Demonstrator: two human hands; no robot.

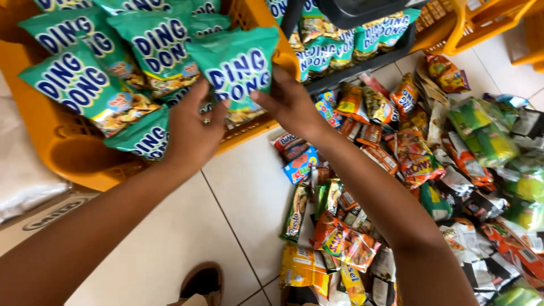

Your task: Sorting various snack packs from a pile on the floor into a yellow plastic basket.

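Both hands hold one green snack bag [238, 71] at the front edge of an orange plastic crate [68, 147]. My left hand [190, 127] grips the bag's lower left side. My right hand [289, 102] pinches its right edge. The crate is filled with several more green snack bags [85, 85] of the same kind, lying overlapped.
A heap of mixed snack packets [419, 170] covers the white tiled floor [238, 192] on the right. A dark rack [362, 56] with more green bags stands above it, beside further orange crates [481, 22]. A cardboard box [34, 218] lies at left. A sandalled foot [204, 283] shows at the bottom.
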